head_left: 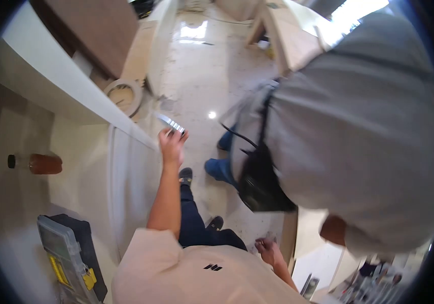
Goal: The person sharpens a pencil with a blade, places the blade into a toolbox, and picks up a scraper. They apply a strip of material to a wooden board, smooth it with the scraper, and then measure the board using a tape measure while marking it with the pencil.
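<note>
A slim, shiny metallic piece (170, 122) is held in my left hand (173, 142), whose fingers are closed on its lower end. The piece tilts up and to the left, above the floor beside the white cabinet edge. Low in the view, near my right hip, is my right hand (266, 247), with its fingers curled together. Something small and blurred may be between them, too unclear to name.
A co-worker in a grey shirt (349, 126) bends close on the right, with a black bag (262, 182). At left are a bottle (45, 164), a toolbox (70, 253) and a tape roll (137, 96). A wooden bench (283, 35) stands ahead.
</note>
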